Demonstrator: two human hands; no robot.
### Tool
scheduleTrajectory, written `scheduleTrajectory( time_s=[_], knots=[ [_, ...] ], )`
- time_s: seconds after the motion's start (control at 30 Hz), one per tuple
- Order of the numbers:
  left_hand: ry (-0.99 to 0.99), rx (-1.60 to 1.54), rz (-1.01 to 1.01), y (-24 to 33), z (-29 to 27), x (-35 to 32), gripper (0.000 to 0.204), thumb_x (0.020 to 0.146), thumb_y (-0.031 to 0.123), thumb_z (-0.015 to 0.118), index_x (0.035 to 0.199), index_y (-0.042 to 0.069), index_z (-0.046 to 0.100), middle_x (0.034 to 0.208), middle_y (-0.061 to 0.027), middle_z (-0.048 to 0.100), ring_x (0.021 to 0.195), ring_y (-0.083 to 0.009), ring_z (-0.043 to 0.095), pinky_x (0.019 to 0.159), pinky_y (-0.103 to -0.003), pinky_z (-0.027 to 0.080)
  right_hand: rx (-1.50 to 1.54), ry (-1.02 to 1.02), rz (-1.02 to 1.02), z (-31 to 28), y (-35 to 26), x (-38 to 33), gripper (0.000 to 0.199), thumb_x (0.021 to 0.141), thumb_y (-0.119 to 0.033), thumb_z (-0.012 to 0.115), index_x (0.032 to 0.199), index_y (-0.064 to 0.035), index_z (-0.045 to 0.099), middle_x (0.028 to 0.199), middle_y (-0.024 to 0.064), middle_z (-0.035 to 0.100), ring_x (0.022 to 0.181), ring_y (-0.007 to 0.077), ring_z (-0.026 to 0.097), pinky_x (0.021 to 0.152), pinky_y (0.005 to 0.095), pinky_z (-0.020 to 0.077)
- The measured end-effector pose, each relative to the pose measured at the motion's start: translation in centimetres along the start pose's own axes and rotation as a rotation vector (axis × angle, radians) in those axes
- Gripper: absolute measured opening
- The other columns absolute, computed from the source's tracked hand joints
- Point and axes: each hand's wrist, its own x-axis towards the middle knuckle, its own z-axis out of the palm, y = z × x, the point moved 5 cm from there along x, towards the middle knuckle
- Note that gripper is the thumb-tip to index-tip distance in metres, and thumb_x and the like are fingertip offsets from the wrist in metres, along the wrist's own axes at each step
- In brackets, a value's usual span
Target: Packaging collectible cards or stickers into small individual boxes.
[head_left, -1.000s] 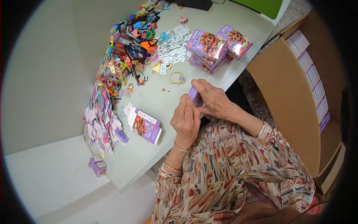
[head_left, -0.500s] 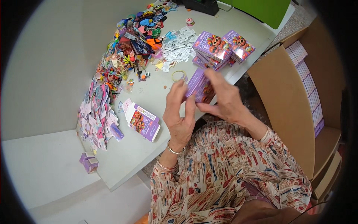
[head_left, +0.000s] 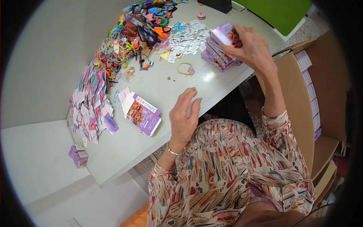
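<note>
At the back right of the table my right hand [head_left: 252, 49] grips a small purple printed card box [head_left: 223, 33] on top of a stack of similar boxes [head_left: 216, 58]. Its thumb lies along the near side, and the palm hides part of the stack. My left hand [head_left: 183, 119] is over the table's front edge, holding nothing, its thumb apart from the slightly bent fingers. To its left lies a larger purple and white box [head_left: 143, 115] with its end flap open and a pink paper piece beside the flap.
A heap of small colourful trinkets [head_left: 132, 41] runs along the wall, with folded pink papers [head_left: 90, 106] nearer and white sachets [head_left: 191, 38] right of it. A yellow ring band [head_left: 184, 69] lies mid-table. A large carton [head_left: 289, 98] holding rows of boxes stands at the right.
My right hand has moved away and to the right with the small box, onto the stack. My left hand has let go of the box and stayed near the table edge.
</note>
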Motion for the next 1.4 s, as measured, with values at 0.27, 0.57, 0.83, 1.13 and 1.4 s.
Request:
scheduleTrajectory(
  time_s=[0.27, 0.57, 0.83, 1.13, 1.4],
  knots=[
    [-0.103, 0.649, 0.035, -4.0, -10.7, -1.3, 0.095, 0.064, 0.053, 0.080, 0.138, 0.006, 0.044, 0.147, -0.0268, 0.032, 0.136, -0.0482, 0.026, 0.107, -0.056, 0.025, 0.084, 0.072, -0.011, -0.8, -0.7, -1.2, 0.071, 0.083, -0.047, 0.068, 0.133, 0.0000, 0.048, 0.113, 0.0249, 0.061, 0.105, 0.0367, 0.059, 0.087, 0.0415, 0.0487],
    [-0.307, 0.812, -0.094, -9.5, -11.4, -1.3, 0.114, 0.051, 0.058, 0.082, 0.144, 0.009, 0.035, 0.136, -0.0245, 0.038, 0.128, -0.0416, 0.034, 0.101, -0.059, 0.026, 0.564, 0.003, -0.292, 0.9, -9.4, -7.4, 0.071, 0.071, -0.026, 0.083, 0.127, 0.0034, 0.051, 0.121, 0.0235, 0.058, 0.111, 0.0370, 0.057, 0.093, 0.0423, 0.0476],
    [0.045, 0.823, 0.006, -7.4, -11.9, -0.1, 0.057, 0.073, 0.023, 0.077, 0.121, 0.001, 0.055, 0.095, -0.0124, 0.059, 0.087, -0.0274, 0.058, 0.081, -0.038, 0.044, 0.825, -0.278, -0.177, 8.7, -13.2, -9.4, 0.072, 0.078, -0.036, 0.076, 0.126, 0.0070, 0.043, 0.118, 0.0253, 0.053, 0.108, 0.0394, 0.052, 0.092, 0.0438, 0.0470],
    [0.184, 0.489, 0.177, 0.5, -3.1, 4.6, 0.021, 0.084, 0.006, 0.063, 0.105, 0.005, 0.062, 0.087, -0.0066, 0.063, 0.083, -0.0252, 0.054, 0.078, -0.038, 0.038, 0.698, -0.054, -0.035, 10.0, -13.6, -8.4, 0.113, 0.052, -0.037, 0.087, 0.133, 0.0109, 0.025, 0.117, 0.0247, 0.045, 0.100, 0.0379, 0.050, 0.086, 0.0431, 0.0449],
    [0.180, 0.516, 0.277, 1.8, -1.2, 4.3, 0.031, 0.083, 0.004, 0.065, 0.114, 0.002, 0.059, 0.107, -0.0119, 0.061, 0.095, -0.0280, 0.056, 0.087, -0.040, 0.038, 0.695, -0.010, 0.005, 10.4, -10.3, -9.0, 0.105, 0.057, -0.036, 0.086, 0.133, 0.0085, 0.028, 0.115, 0.0257, 0.049, 0.097, 0.0408, 0.056, 0.083, 0.0451, 0.0476]
  ],
)
